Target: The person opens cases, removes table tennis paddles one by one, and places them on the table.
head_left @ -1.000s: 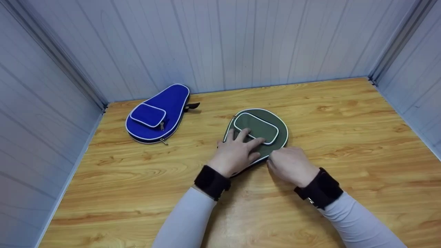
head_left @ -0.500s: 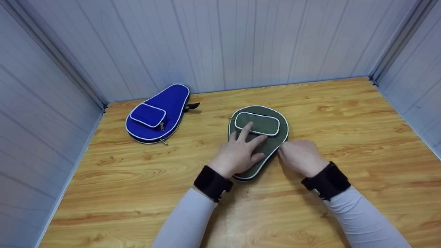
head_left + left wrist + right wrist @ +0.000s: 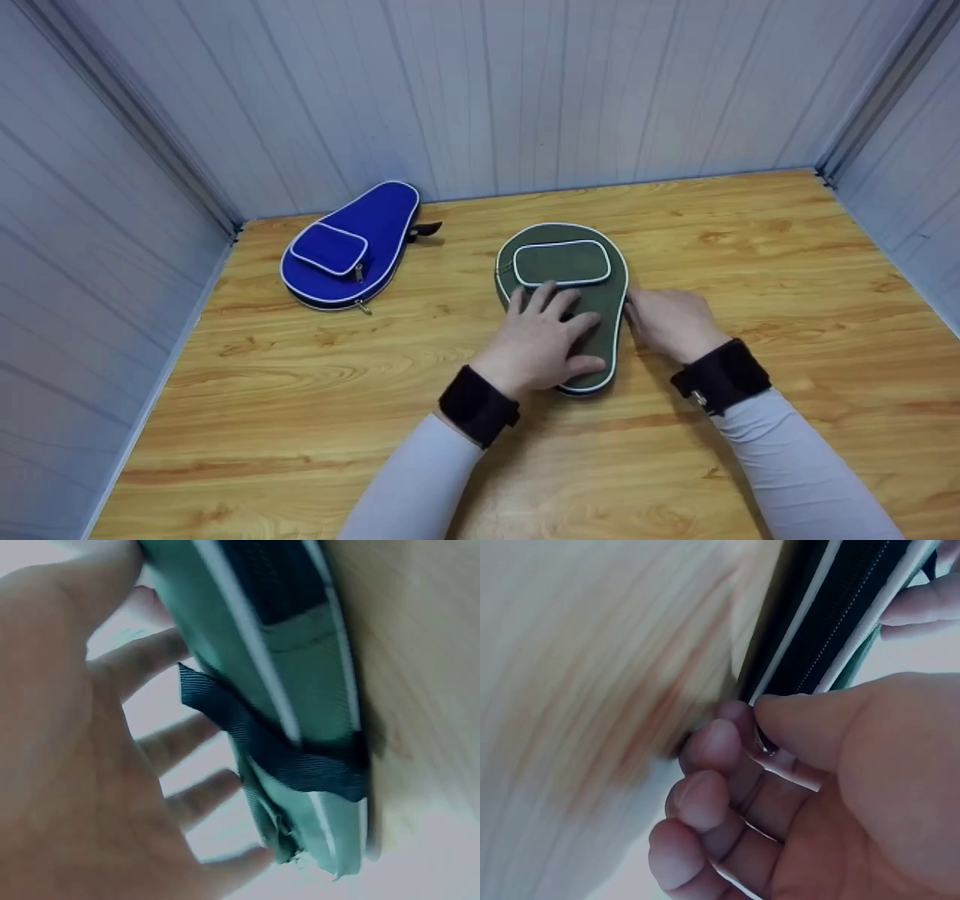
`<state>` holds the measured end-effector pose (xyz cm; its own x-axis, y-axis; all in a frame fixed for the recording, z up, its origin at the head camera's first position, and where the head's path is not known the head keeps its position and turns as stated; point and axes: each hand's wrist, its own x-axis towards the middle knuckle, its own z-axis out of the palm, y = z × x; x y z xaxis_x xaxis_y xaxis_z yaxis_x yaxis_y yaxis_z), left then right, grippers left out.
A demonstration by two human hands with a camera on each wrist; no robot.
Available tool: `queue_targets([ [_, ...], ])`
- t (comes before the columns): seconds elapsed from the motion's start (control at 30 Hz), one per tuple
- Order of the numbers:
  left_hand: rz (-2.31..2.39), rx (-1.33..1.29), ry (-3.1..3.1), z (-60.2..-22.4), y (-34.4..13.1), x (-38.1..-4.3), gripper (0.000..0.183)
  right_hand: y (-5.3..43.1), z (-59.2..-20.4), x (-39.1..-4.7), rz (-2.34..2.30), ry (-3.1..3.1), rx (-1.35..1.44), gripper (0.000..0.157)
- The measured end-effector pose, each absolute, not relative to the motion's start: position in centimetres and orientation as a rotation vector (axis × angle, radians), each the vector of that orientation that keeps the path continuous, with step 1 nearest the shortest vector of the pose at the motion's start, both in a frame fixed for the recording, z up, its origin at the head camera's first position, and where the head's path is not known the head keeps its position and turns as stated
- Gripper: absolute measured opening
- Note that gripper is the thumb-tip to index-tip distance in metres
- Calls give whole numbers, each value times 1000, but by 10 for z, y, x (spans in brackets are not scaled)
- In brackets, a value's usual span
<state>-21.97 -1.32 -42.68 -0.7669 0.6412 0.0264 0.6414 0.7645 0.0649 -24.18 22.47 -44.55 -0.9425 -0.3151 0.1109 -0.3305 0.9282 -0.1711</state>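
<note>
A green table tennis bat case (image 3: 602, 298) with white piping lies flat, its narrow end towards me and its raised pocket (image 3: 562, 262) at the wide end. My left hand (image 3: 536, 345) rests on its face with fingers spread. At the case's right edge my right hand (image 3: 671, 319) has its fingers curled in. Thumb and forefinger pinch a zipper pull (image 3: 765, 741), mostly hidden by them, and the joined zipper (image 3: 840, 622) runs along the side beyond. In the left wrist view a dark strap (image 3: 292, 757) crosses the case's side.
A blue bat case (image 3: 382, 225) with a pocket and a black strap (image 3: 427, 229) lies at the back left of the wooden table (image 3: 300, 420). Pale panel walls (image 3: 525, 90) stand at the back and on both sides.
The green case has turned, its narrow end swinging rightwards to point at me. My right hand has moved up and right along its edge. My left hand has shifted slightly right on it.
</note>
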Motion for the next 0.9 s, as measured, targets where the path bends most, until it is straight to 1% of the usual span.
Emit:
queue_targets([
  [0.13,-165,-1107,-3003,-428,-11,-221,71,224,-445,-242,275,-2981,500,13],
  [0.47,-161,-1116,-2971,-424,-10,-220,70,222,-444,-244,229,-2982,506,20],
  [0.9,-157,-1114,-2994,-428,-8,-219,71,220,-447,-232,212,-2951,550,26],
])
